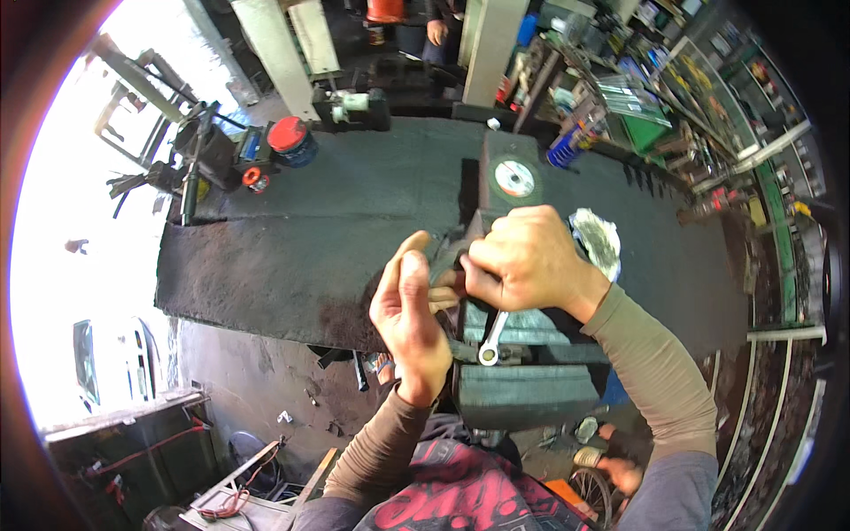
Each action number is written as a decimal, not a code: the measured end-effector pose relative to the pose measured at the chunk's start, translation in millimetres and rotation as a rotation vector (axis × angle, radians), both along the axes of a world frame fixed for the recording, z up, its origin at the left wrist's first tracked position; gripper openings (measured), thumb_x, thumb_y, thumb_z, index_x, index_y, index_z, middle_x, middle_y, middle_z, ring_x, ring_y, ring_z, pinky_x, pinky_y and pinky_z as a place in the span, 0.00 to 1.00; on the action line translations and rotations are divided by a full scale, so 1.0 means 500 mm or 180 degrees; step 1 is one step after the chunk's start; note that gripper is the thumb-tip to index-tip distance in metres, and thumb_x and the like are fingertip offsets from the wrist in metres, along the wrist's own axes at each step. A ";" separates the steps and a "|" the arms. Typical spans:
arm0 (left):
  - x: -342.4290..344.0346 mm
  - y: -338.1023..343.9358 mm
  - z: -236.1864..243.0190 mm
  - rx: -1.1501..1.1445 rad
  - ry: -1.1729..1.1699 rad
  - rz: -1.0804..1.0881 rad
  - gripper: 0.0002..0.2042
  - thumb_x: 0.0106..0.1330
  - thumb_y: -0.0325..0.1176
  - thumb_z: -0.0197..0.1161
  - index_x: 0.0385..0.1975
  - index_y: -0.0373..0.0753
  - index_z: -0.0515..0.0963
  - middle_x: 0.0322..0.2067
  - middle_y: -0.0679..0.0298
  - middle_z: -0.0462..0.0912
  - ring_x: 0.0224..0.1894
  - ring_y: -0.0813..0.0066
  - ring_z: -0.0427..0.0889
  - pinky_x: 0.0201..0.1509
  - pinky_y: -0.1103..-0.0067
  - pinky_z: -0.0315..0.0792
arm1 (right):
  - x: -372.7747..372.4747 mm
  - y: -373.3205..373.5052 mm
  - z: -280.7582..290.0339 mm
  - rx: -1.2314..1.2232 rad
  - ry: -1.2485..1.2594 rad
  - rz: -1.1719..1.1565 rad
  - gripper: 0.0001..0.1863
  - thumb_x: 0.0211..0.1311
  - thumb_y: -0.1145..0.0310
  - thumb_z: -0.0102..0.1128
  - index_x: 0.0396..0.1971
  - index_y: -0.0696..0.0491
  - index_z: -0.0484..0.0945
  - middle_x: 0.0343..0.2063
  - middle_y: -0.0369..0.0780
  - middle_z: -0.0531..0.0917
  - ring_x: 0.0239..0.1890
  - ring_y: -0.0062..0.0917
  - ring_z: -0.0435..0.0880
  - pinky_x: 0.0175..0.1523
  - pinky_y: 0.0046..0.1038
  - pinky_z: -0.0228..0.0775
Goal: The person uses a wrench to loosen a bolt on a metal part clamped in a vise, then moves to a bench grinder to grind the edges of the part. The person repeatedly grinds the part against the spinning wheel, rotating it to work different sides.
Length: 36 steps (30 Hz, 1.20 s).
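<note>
My left hand [412, 323] is beside the bench vise [522, 385], fingers partly extended, palm toward my right hand; its farther fingertips reach a dark area where contact is unclear. My right hand [527, 257] is closed in a fist over the vise jaws; whatever it grips is hidden. A combination wrench [488, 353] rests at the vise, ring end toward me, its far part disappearing beneath my right hand. Behind the vise a thin abrasive disc [500, 180] lies on a dark block. A crumpled white wrapper with grey material [596, 243] is right of my right hand.
The dark workbench [239, 274] carries a red-lidded tub [288, 135], a small spool [255, 180] and a blue spray can [562, 146]. Cluttered shelving [753, 168] lines the right. Another person's hand [436, 33] shows at the back; someone's limbs [624, 473] appear low at right.
</note>
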<state>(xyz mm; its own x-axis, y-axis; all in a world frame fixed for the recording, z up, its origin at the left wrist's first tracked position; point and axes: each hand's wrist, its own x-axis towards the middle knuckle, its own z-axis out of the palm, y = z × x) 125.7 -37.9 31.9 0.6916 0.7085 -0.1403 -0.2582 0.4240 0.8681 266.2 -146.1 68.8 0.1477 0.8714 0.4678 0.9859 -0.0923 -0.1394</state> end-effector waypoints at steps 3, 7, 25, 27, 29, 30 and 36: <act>0.020 -0.012 -0.016 0.0006 0.0090 0.0122 0.14 0.74 0.33 0.63 0.53 0.30 0.80 0.35 0.71 0.82 0.31 0.90 0.74 0.34 0.88 0.70 | -0.004 -0.019 0.014 -0.0017 -0.0175 0.0155 0.13 0.49 0.61 0.71 0.15 0.46 0.75 0.12 0.32 0.73 0.17 0.28 0.74 0.26 0.31 0.64; 0.039 -0.013 -0.036 -0.0073 -0.0043 -0.0088 0.14 0.73 0.24 0.60 0.56 0.30 0.76 0.32 0.69 0.83 0.30 0.91 0.73 0.32 0.88 0.65 | 0.000 0.018 0.015 0.0203 -0.0103 0.0313 0.14 0.52 0.62 0.69 0.15 0.47 0.74 0.13 0.32 0.73 0.19 0.28 0.74 0.29 0.32 0.64; -0.142 0.034 -0.005 0.0322 0.0472 -0.1014 0.23 0.72 0.28 0.63 0.64 0.32 0.68 0.35 0.69 0.76 0.33 0.85 0.72 0.39 0.86 0.68 | -0.405 -0.190 0.073 -0.0034 0.1651 -0.2715 0.25 0.58 0.74 0.66 0.58 0.48 0.84 0.26 0.40 0.71 0.29 0.36 0.74 0.34 0.37 0.68; -0.163 0.041 -0.013 0.0273 0.0477 -0.1124 0.25 0.72 0.29 0.64 0.66 0.32 0.66 0.35 0.69 0.75 0.34 0.84 0.73 0.42 0.86 0.69 | -0.425 -0.163 0.058 -0.0023 0.1421 -0.2819 0.30 0.53 0.76 0.67 0.61 0.46 0.82 0.26 0.39 0.71 0.30 0.35 0.75 0.34 0.37 0.70; -0.172 0.052 -0.016 0.0434 0.0390 -0.1241 0.24 0.72 0.27 0.62 0.66 0.33 0.65 0.37 0.68 0.76 0.35 0.83 0.74 0.42 0.85 0.71 | -0.442 -0.137 0.053 -0.0150 0.1336 -0.2895 0.33 0.51 0.76 0.68 0.62 0.47 0.81 0.26 0.38 0.71 0.28 0.34 0.76 0.32 0.36 0.71; -0.175 0.056 -0.020 0.0485 0.0342 -0.1307 0.24 0.72 0.27 0.60 0.66 0.33 0.65 0.39 0.67 0.76 0.36 0.83 0.75 0.43 0.84 0.72 | -0.453 -0.124 0.057 -0.0288 0.1280 -0.2989 0.33 0.51 0.75 0.68 0.62 0.47 0.81 0.26 0.37 0.71 0.26 0.33 0.77 0.30 0.36 0.72; -0.113 0.063 -0.027 0.0953 0.0117 -0.1440 0.24 0.78 0.34 0.55 0.68 0.27 0.66 0.28 0.69 0.75 0.24 0.85 0.73 0.30 0.85 0.68 | -0.500 -0.074 0.057 -0.0251 0.1611 -0.3327 0.33 0.54 0.76 0.69 0.64 0.45 0.80 0.25 0.36 0.73 0.24 0.32 0.78 0.29 0.36 0.72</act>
<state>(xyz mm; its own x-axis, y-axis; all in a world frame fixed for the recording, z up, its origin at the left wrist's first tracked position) 69.5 -6.2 18.1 0.9352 0.3539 -0.0079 -0.0744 0.2184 0.9730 16.1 -183.0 97.1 0.9660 0.2385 0.0996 0.2574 -0.8534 -0.4532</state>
